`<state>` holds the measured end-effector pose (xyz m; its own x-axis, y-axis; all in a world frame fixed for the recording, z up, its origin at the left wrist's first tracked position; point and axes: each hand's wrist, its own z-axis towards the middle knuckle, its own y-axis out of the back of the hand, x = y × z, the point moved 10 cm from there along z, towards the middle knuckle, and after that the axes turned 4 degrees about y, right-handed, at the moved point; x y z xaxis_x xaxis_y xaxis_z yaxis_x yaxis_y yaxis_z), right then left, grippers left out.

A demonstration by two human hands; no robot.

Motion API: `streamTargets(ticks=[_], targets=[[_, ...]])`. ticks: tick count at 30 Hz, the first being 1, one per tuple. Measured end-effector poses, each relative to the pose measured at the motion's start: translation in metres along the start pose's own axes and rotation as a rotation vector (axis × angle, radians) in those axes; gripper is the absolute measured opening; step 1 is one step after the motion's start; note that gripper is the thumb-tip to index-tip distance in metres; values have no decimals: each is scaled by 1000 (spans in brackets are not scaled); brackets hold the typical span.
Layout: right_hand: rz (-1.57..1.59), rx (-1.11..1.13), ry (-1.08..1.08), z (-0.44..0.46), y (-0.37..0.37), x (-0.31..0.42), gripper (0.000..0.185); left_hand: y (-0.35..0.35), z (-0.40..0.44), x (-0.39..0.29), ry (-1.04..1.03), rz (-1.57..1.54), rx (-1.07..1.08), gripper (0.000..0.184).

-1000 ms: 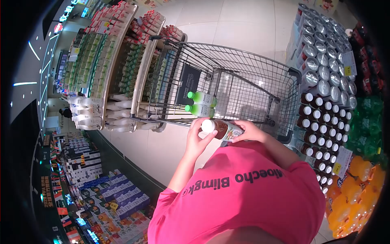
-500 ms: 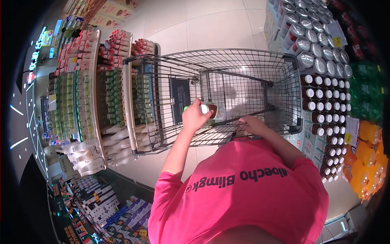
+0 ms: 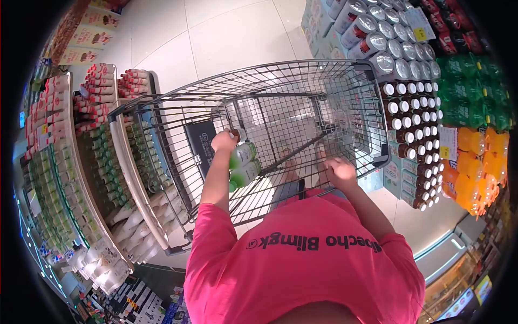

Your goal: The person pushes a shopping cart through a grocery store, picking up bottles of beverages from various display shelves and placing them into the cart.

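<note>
My left hand (image 3: 223, 141) is closed around a small bottle with brown contents (image 3: 236, 133), inside the shopping cart (image 3: 291, 63) near its handle end. My palm and fingers cover much of this bottle. Just below that hand, pale bottles with green caps (image 3: 244, 166) lie together in the cart. My right hand (image 3: 341, 169) is curled into a loose fist over the cart's near side, with nothing visible in it. Whether it touches the wire is unclear.
Left of the cart stand shelves of red-and-white bottles (image 3: 100, 81) and green-labelled bottles (image 3: 54, 189). On the right are stacked cans (image 3: 383, 62), white-capped dark bottles (image 3: 413, 119), green bottle packs (image 3: 469, 81) and orange bottles (image 3: 469, 167). Pale floor tiles (image 3: 226, 32) lie beyond the cart.
My left hand has moved left and slightly up with the brown bottle. My right hand's fingers have curled in. The view has turned, and the green-capped bottles now show more plainly.
</note>
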<state>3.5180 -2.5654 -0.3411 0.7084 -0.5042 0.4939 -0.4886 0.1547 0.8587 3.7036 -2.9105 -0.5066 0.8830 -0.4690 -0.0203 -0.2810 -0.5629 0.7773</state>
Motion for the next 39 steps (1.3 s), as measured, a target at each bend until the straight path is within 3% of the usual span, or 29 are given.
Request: streamTargets(ticks=[2, 5, 11, 15, 22, 26, 27, 28, 31, 34, 37, 39], targets=[[57, -130, 24, 1, 16, 7, 16, -24, 7, 9, 61, 55, 72, 41], [115, -146, 36, 3, 18, 6, 16, -47, 14, 16, 71, 58, 122, 41], [173, -74, 35, 3, 7, 0, 14, -67, 28, 33, 236, 109, 210, 43], [144, -67, 22, -6, -1, -9, 14, -66, 22, 30, 168, 143, 301, 53], [304, -399, -19, -12, 91, -34, 13, 2, -58, -6, 197, 29, -71, 52], [174, -782, -163, -38, 161, -111, 19, -25, -93, -34, -45, -161, -16, 49], [152, -771, -318, -45, 163, -145, 22, -26, -111, -47, -91, -223, -44, 49], [197, -795, -373, -51, 173, -165, 23, -32, -124, -59, -123, -248, 0, 49], [-61, -745, -454, -49, 176, -213, 34, -52, -151, -87, -215, -431, 59, 48], [-120, -497, -562, -23, 147, -252, 45, -47, -175, -119, -315, -585, 18, 43], [-48, -235, -700, -6, 121, -271, 51, -25, -204, -147, -302, -717, 179, 41], [-65, -325, -644, -1, 122, -273, 51, -19, -208, -149, -343, -764, 167, 38]])
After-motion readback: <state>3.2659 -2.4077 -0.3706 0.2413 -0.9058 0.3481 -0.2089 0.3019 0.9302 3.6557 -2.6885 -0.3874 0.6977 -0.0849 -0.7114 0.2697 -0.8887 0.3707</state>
